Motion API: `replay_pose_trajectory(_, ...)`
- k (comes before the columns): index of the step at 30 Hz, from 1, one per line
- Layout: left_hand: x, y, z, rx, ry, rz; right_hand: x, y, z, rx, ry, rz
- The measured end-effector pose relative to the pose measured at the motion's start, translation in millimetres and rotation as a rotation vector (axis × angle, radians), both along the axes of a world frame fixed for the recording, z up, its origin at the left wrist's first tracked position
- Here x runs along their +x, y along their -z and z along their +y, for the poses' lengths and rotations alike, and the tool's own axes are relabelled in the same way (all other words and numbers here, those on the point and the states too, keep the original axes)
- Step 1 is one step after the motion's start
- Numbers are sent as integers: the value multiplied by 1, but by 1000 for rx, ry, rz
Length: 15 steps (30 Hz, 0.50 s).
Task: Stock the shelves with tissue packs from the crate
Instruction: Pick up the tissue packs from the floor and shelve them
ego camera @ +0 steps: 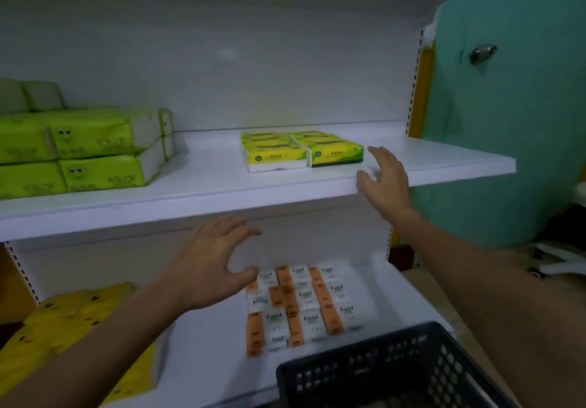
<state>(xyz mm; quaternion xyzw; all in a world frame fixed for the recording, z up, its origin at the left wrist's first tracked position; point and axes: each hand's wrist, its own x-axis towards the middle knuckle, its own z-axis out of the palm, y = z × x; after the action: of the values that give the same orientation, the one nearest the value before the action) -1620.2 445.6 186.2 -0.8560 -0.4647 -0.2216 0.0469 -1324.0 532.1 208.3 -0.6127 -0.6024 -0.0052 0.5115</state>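
A small block of yellow-green tissue packs (301,150) lies on the upper white shelf (206,192). My right hand (382,182) hovers just right of that block at the shelf's front edge, fingers spread and holding nothing. My left hand (209,261) is lower, in front of the shelf edge, fingers spread and empty, above the left side of the orange-and-white tissue packs (304,306) laid in rows on the lower shelf (206,350). The black plastic crate (387,372) sits at the bottom right; its inside is mostly out of view.
Large lime-green tissue bundles (79,150) are stacked at the left of the upper shelf. A yellow bundle (79,328) lies at the lower left. A teal door (513,106) with a metal knob stands to the right of the shelving.
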Motion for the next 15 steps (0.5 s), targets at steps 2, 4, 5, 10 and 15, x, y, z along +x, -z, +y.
replay_pose_trajectory(2,-3,12,-4,-3,13,-12,5,4,-15,10,-15,-66)
replay_pose_trajectory(4,9,36,-12,-46,80,-23,18,21,-43,8,8,-130)
replay_pose_trajectory(5,17,51,-14,-91,120,-19,26,32,-57,-5,23,-140)
replay_pose_trajectory(10,63,148,-31,-296,319,47,56,127,-146,-211,135,-104)
replay_pose_trajectory(15,102,256,-62,-491,498,43,94,250,-233,-459,352,-98)
